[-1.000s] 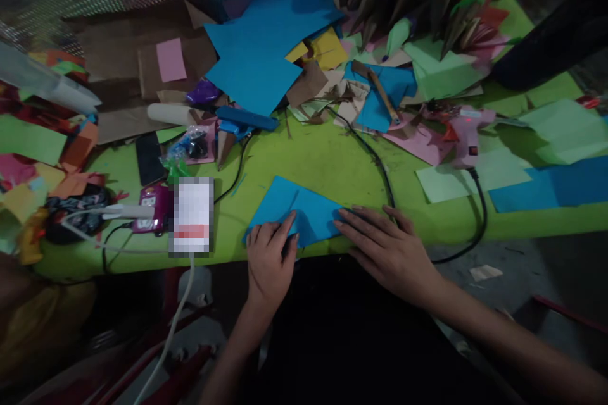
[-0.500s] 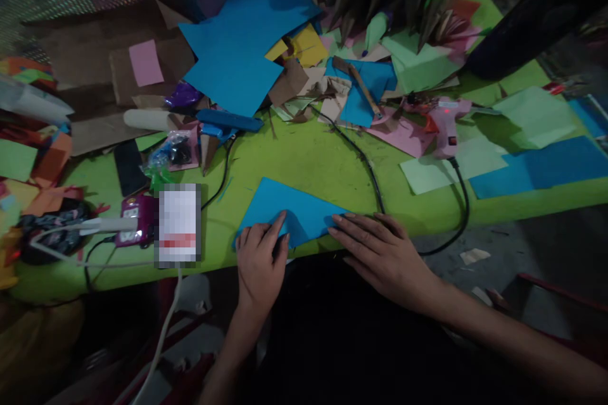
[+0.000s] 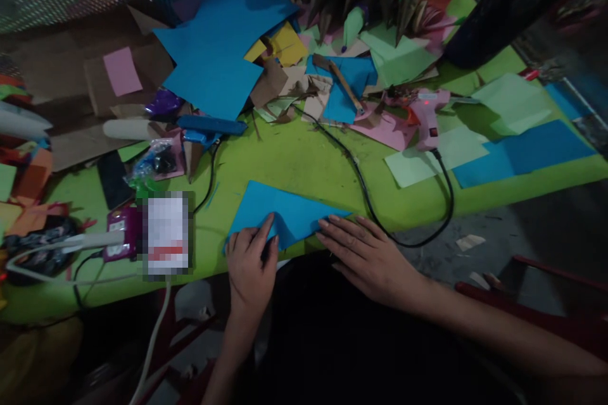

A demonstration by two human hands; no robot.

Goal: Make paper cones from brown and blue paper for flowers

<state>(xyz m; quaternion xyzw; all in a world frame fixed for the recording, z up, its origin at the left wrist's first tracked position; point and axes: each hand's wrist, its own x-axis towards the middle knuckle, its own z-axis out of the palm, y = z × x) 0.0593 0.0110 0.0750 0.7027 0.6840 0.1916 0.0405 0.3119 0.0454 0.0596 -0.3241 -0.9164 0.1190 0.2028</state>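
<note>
1. We see the blue paper [image 3: 266, 204] on the green table [image 3: 289, 155], near its front edge, lying under and just beyond our fingertips.
2. Its long axis runs left to right, roughly along that edge, narrowing to a point past our right fingertips.
3. Neither hand is nearer: our left hand [image 3: 251, 262] touches the broad left part, and our right hand [image 3: 365, 254] rests over the near edge toward the narrow end.
4. On the left, our forefinger stretches across the paper while the other fingers bend loosely; we see no grip around anything.
5. On the right, our fingers lie long and flat, side by side, unclenched.
6. The paper looks thin, matte and smooth, with straight sides and a sharp upper corner. Our hands hide part of its near edge, so we cannot tell how that edge lies.
7. The tabletop is smooth and smudged with dark specks.
8. Beyond the paper, a rubbery-looking black cord [image 3: 354, 161] curves down toward our right hand.
9. Farther right stands a pink plastic glue gun [image 3: 427, 119]; farther back spreads a large blue sheet [image 3: 216, 60] with jagged points.
</note>
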